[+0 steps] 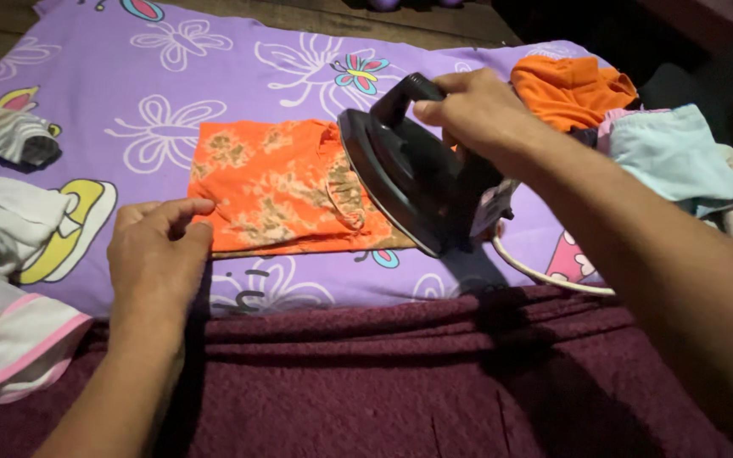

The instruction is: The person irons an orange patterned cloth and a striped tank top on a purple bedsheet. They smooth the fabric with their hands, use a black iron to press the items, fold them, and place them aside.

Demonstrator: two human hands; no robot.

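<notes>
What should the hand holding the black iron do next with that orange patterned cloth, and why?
Probably lower the black clothes iron flat onto the folded orange patterned cloth. The right hand holds it by the handle, tilted up on edge with its soleplate off the fabric, while the left hand rests with its fingers at the cloth's near left corner, seemingly steadying it on the purple flowered sheet.

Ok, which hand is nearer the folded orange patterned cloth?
Left. The left hand lies flat with its fingers touching the folded orange patterned cloth's left edge. The right hand grips the black iron, tilted up over the cloth's right end.
</notes>
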